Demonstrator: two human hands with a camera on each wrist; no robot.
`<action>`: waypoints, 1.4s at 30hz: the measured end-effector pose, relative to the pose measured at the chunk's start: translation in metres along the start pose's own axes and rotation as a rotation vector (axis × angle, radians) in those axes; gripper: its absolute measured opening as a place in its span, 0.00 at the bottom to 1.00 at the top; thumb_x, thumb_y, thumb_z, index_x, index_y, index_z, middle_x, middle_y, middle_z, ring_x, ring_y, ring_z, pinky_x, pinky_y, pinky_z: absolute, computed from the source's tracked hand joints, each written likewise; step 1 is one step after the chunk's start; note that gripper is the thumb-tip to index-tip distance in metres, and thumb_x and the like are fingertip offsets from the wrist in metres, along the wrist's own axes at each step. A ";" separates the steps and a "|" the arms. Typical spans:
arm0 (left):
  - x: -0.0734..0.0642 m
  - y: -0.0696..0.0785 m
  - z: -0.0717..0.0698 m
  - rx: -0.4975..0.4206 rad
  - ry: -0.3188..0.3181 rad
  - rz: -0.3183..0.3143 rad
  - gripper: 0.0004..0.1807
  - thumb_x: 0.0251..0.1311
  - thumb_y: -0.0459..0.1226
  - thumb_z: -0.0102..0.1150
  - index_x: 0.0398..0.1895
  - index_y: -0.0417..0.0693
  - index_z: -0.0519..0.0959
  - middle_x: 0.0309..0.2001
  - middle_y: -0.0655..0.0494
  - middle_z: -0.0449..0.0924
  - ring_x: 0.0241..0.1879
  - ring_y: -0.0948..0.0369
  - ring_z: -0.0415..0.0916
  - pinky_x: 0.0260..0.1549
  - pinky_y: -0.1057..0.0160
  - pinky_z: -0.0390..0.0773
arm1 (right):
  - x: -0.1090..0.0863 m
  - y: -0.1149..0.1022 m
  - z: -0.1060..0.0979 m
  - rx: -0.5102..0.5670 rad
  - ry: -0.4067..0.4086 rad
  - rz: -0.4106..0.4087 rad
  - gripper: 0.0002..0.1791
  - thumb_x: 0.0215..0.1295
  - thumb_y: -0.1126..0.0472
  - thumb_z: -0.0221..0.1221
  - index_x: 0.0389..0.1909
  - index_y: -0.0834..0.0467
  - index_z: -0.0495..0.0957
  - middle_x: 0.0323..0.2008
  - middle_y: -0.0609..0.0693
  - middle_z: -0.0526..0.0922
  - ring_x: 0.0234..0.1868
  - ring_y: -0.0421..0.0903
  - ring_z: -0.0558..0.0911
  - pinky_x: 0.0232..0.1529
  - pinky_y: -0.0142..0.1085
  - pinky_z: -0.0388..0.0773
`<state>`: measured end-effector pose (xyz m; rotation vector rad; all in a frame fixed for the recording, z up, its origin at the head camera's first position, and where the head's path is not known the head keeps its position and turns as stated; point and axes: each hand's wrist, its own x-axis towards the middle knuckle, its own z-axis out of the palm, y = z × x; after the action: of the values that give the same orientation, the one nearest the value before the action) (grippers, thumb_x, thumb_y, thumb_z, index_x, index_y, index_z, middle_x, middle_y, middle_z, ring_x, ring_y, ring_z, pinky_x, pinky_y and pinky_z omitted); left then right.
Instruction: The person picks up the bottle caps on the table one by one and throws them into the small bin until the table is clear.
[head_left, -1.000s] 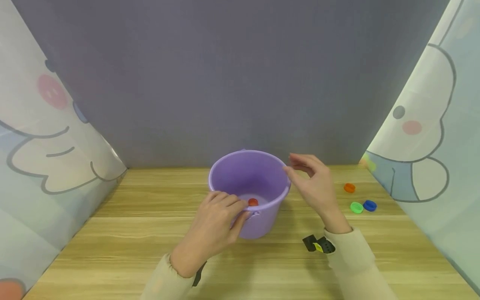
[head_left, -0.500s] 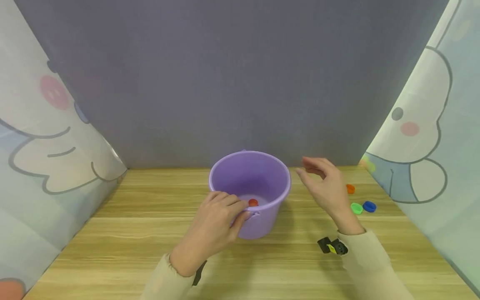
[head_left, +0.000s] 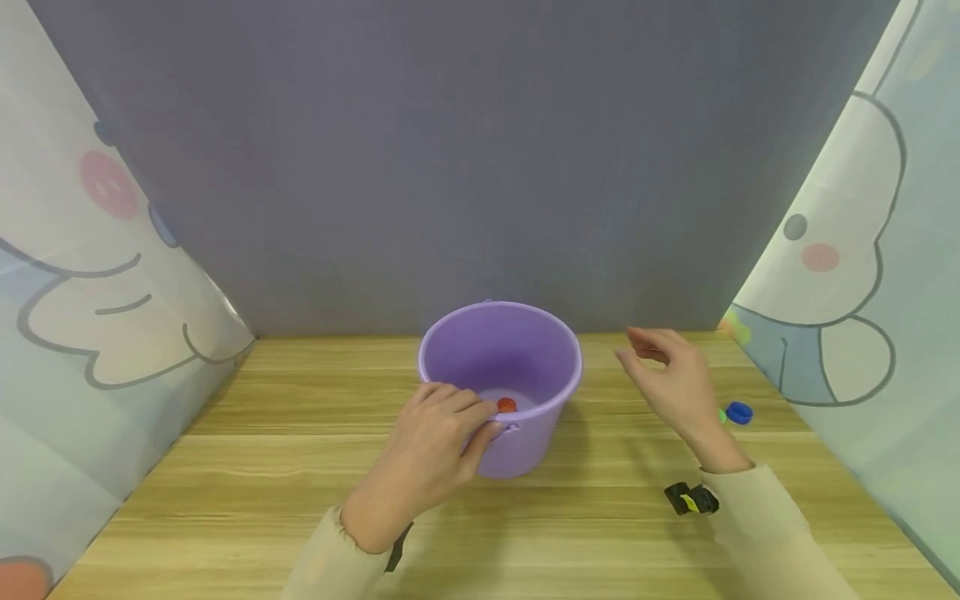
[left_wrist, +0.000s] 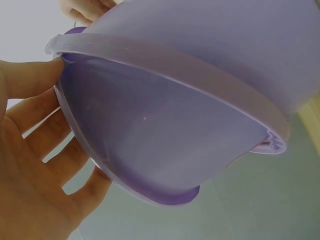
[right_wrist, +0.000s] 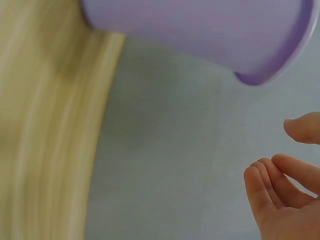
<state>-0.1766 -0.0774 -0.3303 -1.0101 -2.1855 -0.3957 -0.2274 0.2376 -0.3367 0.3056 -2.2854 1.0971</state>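
A purple bucket (head_left: pixel 534 440) stands upright with a small red bottle cap (head_left: pixel 507 405) inside on its floor. My left hand (head_left: pixel 423 450) grips the bucket's near left rim, thumb on one side and fingers on the other; the left wrist view shows this hand (left_wrist: pixel 40 150) at the rim too. Right of the bucket, my right hand (head_left: pixel 678 392) hovers apart from it with fingers loosely bent. The right wrist view shows nothing between that hand's (right_wrist: pixel 285 195) thumb and fingers. A blue cap (head_left: pixel 739 412) lies past the right wrist, and a sliver of a green cap (head_left: pixel 722 415) shows beside it.
The wooden table (head_left: pixel 300 467) runs up to a grey back panel (head_left: pixel 480 167). Cartoon-printed sheets hang at the left and right sides. A black wrist device (head_left: pixel 692 498) is strapped on the right wrist.
My right hand has moved right, away from the bucket's rim, and now covers the orange cap and most of the green one. My left hand and the bucket have stayed put.
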 end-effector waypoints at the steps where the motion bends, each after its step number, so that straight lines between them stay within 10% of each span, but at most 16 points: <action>1: 0.000 0.000 0.000 0.000 0.002 0.002 0.03 0.61 0.41 0.70 0.33 0.53 0.85 0.30 0.63 0.82 0.32 0.61 0.77 0.45 0.57 0.77 | -0.001 0.003 0.000 -0.015 -0.001 -0.003 0.21 0.65 0.62 0.67 0.54 0.70 0.81 0.48 0.65 0.83 0.46 0.61 0.84 0.48 0.17 0.71; 10: -0.001 0.000 0.001 -0.002 0.023 0.015 0.03 0.60 0.40 0.70 0.33 0.53 0.85 0.29 0.64 0.81 0.31 0.61 0.77 0.43 0.58 0.77 | -0.009 0.021 -0.005 -0.140 -0.056 -0.018 0.21 0.65 0.63 0.66 0.54 0.72 0.80 0.49 0.68 0.83 0.45 0.65 0.84 0.49 0.59 0.78; 42: -0.002 -0.001 0.003 0.005 0.032 0.015 0.05 0.61 0.41 0.69 0.31 0.53 0.84 0.28 0.64 0.80 0.31 0.61 0.77 0.44 0.58 0.77 | -0.023 0.076 -0.041 -0.371 -0.271 0.025 0.23 0.63 0.67 0.65 0.53 0.78 0.76 0.47 0.75 0.80 0.45 0.71 0.81 0.45 0.62 0.78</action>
<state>-0.1779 -0.0782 -0.3338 -1.0099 -2.1481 -0.3964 -0.2255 0.3169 -0.3788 0.2902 -2.6794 0.6521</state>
